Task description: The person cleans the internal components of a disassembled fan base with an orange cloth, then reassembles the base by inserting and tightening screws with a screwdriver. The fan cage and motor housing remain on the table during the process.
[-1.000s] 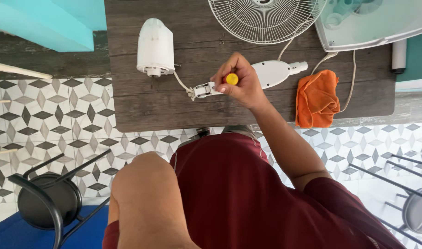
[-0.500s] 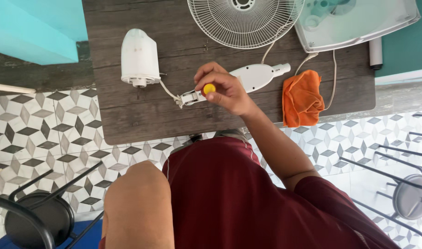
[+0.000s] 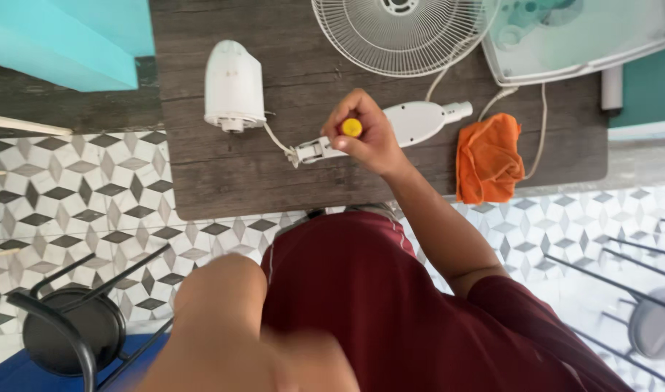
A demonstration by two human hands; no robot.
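My right hand (image 3: 372,141) is closed around a screwdriver with a yellow handle end (image 3: 351,128), pressed down onto a long white fan part (image 3: 419,120) lying on the dark wooden table (image 3: 223,181). A thin white cable (image 3: 276,138) runs from that part's left end to a white motor housing (image 3: 233,83). My left forearm (image 3: 223,312) is raised close to the camera at the bottom. Its hand is a blur at the lower edge, so I cannot see its fingers.
A white wire fan grille (image 3: 398,36) lies at the table's far edge beside a pale translucent tray-like cover (image 3: 586,36). An orange cloth (image 3: 487,156) hangs over the near edge. Black stools stand on the patterned tile floor at left (image 3: 71,330) and right (image 3: 655,327).
My right hand stays on the screwdriver at the same spot on the white part. My head has shifted, so the table sits differently in view. My left arm has dropped lower and blurred.
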